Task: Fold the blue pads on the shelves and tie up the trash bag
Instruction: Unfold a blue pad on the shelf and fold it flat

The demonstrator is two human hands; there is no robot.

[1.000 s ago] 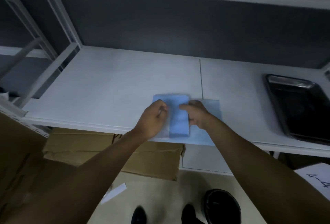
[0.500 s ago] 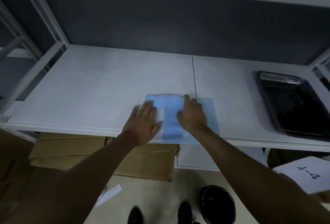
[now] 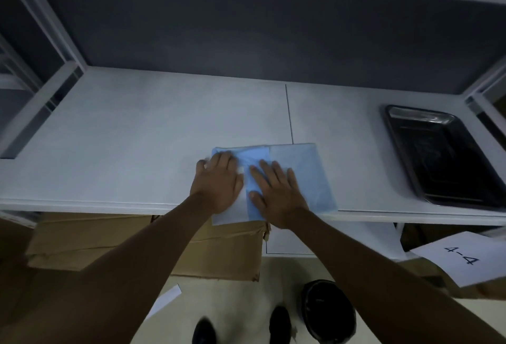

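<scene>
Blue pad [image 3: 298, 171] lies at the shelf [image 3: 137, 138] edge; left hand [image 3: 217, 183] and right hand [image 3: 276, 195] press flat-fingered, likely setting the crease.

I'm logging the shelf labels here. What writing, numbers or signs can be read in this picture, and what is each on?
"4-4": handwritten in dark marker on the white paper sheet lying at the lower right, below the shelf.
No readable text shows on the blue pad, the metal tray, the cardboard box or the bin.
</scene>
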